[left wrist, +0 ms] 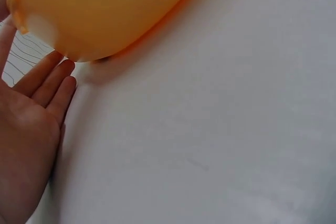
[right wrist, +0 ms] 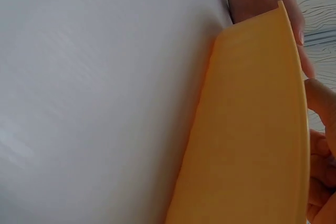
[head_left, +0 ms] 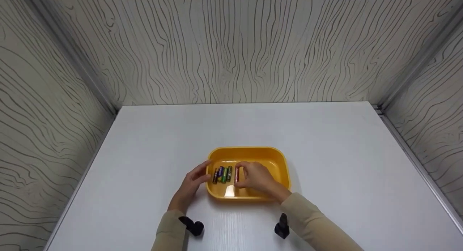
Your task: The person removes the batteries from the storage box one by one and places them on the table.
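Observation:
A yellow plastic tray (head_left: 249,199) stands on the white table. Inside, at its left end, several AAA-looking batteries lie side by side, among them a green battery (head_left: 224,175) and a purple one (head_left: 220,173). My right hand (head_left: 257,177) reaches over the near side and pinches a red battery (head_left: 237,175) between thumb and fingers, just right of that row. Against the tray's left end rests my left hand (head_left: 193,180), thumb and fingertips at the rim. In the left wrist view, the left hand's lower fingers (left wrist: 52,82) are extended beside the tray's outer wall (left wrist: 105,14).
Black wrist mounts, one at the left wrist (head_left: 195,227) and one at the right wrist (head_left: 282,227), hang over the table's near part. Wood-grain patterned panels (head_left: 231,48) enclose the white table (head_left: 336,149) at the back and both sides.

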`<state>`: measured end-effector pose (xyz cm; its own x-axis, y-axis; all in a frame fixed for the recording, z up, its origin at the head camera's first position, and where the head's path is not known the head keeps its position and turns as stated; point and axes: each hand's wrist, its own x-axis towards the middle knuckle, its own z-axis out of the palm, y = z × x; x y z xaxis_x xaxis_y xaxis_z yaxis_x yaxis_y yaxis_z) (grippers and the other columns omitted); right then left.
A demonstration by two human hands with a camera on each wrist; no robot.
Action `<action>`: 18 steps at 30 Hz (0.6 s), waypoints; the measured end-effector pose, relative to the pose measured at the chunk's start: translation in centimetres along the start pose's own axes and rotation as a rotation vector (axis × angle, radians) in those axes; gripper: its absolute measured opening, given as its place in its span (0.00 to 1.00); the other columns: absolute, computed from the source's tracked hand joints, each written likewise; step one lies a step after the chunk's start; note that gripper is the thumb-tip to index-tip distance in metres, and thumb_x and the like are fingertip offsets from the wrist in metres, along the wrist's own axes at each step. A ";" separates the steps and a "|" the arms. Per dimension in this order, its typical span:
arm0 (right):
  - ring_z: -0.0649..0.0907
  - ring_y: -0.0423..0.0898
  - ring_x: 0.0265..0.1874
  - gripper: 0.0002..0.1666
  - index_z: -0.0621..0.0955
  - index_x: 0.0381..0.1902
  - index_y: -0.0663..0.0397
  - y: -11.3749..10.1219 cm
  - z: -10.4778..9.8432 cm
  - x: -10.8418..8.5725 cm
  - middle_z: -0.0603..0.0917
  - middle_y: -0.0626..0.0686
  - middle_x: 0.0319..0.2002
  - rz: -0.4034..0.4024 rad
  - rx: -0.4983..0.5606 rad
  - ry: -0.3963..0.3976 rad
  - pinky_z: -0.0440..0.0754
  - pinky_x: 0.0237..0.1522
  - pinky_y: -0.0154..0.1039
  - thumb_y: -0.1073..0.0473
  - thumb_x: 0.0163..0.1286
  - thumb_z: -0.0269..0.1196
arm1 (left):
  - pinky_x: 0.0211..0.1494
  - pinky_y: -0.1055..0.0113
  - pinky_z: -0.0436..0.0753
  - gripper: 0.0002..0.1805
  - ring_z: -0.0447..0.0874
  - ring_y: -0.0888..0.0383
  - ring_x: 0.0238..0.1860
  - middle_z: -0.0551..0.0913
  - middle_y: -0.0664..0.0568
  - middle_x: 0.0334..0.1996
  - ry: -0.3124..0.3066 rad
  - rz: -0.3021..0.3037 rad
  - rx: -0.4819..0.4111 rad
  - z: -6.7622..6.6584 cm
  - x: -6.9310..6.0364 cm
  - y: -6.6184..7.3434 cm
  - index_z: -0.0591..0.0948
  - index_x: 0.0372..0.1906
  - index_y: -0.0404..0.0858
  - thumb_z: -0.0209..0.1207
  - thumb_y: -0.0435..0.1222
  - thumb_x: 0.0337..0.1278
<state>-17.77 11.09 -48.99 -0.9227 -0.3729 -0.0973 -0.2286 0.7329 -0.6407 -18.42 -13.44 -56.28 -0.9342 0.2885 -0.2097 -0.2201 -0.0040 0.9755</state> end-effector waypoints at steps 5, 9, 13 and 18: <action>0.64 0.37 0.16 0.31 0.81 0.52 0.56 0.3 -1.4 -0.9 0.66 0.42 0.16 -0.013 0.005 -0.001 0.56 0.18 0.26 0.52 0.50 0.75 | 0.81 0.45 0.46 0.30 0.53 0.49 0.78 0.62 0.52 0.75 0.005 -0.018 0.005 -0.1 0.0 0.2 0.69 0.69 0.51 0.60 0.43 0.61; 0.62 0.36 0.16 0.31 0.81 0.52 0.56 0.8 -2.4 -1.5 0.65 0.41 0.15 -0.038 0.016 0.024 0.55 0.18 0.26 0.51 0.50 0.75 | 0.81 0.44 0.47 0.31 0.54 0.48 0.78 0.62 0.52 0.75 0.020 -0.010 0.018 0.0 0.0 0.3 0.68 0.69 0.51 0.60 0.45 0.61; 0.62 0.35 0.16 0.32 0.81 0.53 0.58 1.3 -3.0 -1.9 0.64 0.41 0.14 -0.062 0.037 0.029 0.56 0.19 0.25 0.52 0.51 0.74 | 0.81 0.45 0.48 0.30 0.53 0.49 0.78 0.61 0.53 0.75 0.023 -0.015 0.021 0.0 0.0 0.3 0.69 0.69 0.51 0.60 0.45 0.61; 0.62 0.33 0.16 0.32 0.80 0.54 0.60 2.1 -3.1 -2.5 0.64 0.41 0.15 -0.089 0.056 0.017 0.58 0.20 0.25 0.54 0.52 0.74 | 0.81 0.45 0.49 0.29 0.53 0.49 0.78 0.61 0.52 0.75 0.024 -0.008 0.033 0.1 -0.1 0.0 0.69 0.69 0.51 0.59 0.45 0.62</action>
<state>-16.94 15.32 -47.69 -0.9047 -0.4253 -0.0256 -0.2929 0.6643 -0.6877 -18.29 -13.41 -56.22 -0.9389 0.2657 -0.2187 -0.2188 0.0297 0.9753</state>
